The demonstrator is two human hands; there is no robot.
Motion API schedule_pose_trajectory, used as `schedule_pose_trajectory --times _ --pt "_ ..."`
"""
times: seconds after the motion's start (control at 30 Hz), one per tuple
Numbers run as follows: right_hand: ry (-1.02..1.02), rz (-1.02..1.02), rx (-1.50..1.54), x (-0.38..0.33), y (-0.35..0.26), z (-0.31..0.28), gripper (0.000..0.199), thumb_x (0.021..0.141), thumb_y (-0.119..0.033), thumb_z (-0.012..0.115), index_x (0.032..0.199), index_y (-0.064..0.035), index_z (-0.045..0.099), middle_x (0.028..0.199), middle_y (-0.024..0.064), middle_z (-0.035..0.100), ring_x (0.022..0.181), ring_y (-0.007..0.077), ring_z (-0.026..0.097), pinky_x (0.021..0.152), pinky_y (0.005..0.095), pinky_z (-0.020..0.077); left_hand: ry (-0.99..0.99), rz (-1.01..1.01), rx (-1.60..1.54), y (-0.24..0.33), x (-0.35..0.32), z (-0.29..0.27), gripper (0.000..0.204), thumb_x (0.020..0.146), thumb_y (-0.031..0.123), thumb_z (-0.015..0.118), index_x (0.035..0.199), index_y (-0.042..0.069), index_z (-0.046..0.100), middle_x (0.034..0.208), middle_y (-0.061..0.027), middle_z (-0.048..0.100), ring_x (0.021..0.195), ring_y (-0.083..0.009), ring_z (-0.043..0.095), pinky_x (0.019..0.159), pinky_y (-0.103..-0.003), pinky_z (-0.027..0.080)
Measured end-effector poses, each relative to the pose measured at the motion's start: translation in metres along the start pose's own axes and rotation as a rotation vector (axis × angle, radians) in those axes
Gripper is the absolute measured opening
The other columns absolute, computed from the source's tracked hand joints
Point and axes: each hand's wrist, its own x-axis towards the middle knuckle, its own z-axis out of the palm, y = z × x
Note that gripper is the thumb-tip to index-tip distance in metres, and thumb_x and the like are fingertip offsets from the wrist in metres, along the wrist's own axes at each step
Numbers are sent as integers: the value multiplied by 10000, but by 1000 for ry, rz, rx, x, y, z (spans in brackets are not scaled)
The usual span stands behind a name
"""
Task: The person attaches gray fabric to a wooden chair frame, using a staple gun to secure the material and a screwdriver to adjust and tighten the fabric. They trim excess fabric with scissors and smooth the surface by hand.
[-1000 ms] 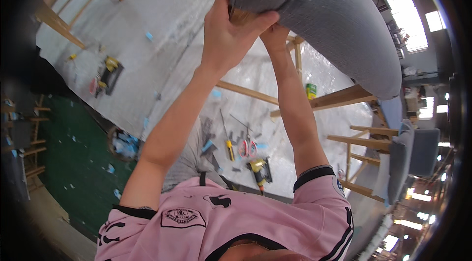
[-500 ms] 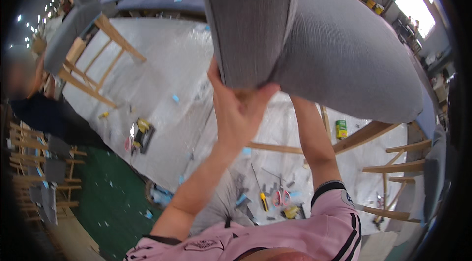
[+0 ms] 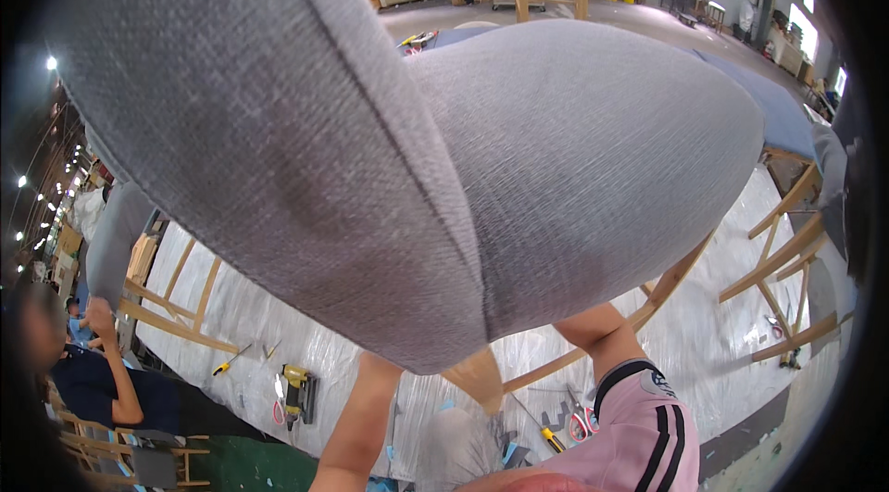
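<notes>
A grey upholstered chair fills the middle of the view, its backrest (image 3: 278, 149) rising toward the upper left and its seat (image 3: 602, 168) spreading to the right. Below the cushion show its wooden legs (image 3: 477, 381). My left forearm (image 3: 356, 422) reaches up to the lower edge of the backrest, which hides the fingers of my left hand. My right forearm (image 3: 597, 330) passes under the seat, and the hand there is hidden. What either hand grips cannot be seen.
On the plastic-covered table (image 3: 361, 390) lie a yellow-black nail gun (image 3: 298, 392), screwdrivers, one by my right arm (image 3: 553, 439), and red-handled scissors (image 3: 582, 424). Other chairs stand at left and right (image 3: 778, 260). A co-worker in dark clothes (image 3: 116, 395) is at the left.
The chair now looms larger, its backrest swung to the left and its seat more fully in view. My left hand, visible before at the backrest's base, is now hidden. The view has tipped upward.
</notes>
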Motion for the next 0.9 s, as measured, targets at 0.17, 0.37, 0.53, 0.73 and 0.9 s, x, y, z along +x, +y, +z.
schedule_pose_trajectory --times 0.17,0.37,0.53,0.73,0.9 --pt "-89 73 -17 -30 -4 -19 243 925 -148 738 1115 -2 696 1051 143 733 989 316 699 887 421 539 -8 -32 105 -52 -11 39 794 948 150 693 1542 -40 201 1531 -202 391 1366 -295 464 1118 -438 369" --pt "-180 176 -43 -68 4 -42 246 928 -164 750 1105 -2 693 1033 134 734 968 306 703 871 414 546 46 -43 169 -50 -30 39 787 953 160 689 1542 -38 205 1531 -198 394 1356 -295 472 1112 -437 375" --pt "-208 216 -28 -73 1 -38 250 931 -177 760 1096 -2 691 1018 126 735 950 297 706 858 408 552 58 12 207 -44 -27 46 781 958 168 685 1542 -36 208 1531 -195 396 1348 -295 479 1107 -437 380" --pt "-149 405 820 -225 20 40 289 1017 -313 669 940 -35 683 747 46 671 659 123 646 633 320 506 104 169 227 -20 9 60 775 963 178 680 1543 -33 212 1531 -192 398 1338 -295 487 1101 -436 386" --pt "418 1739 1392 -568 -19 185 435 1005 -423 655 1144 -12 617 1038 143 680 904 266 699 788 421 602 149 291 208 8 35 77 769 967 186 677 1543 -31 215 1530 -189 400 1330 -295 493 1097 -436 391"
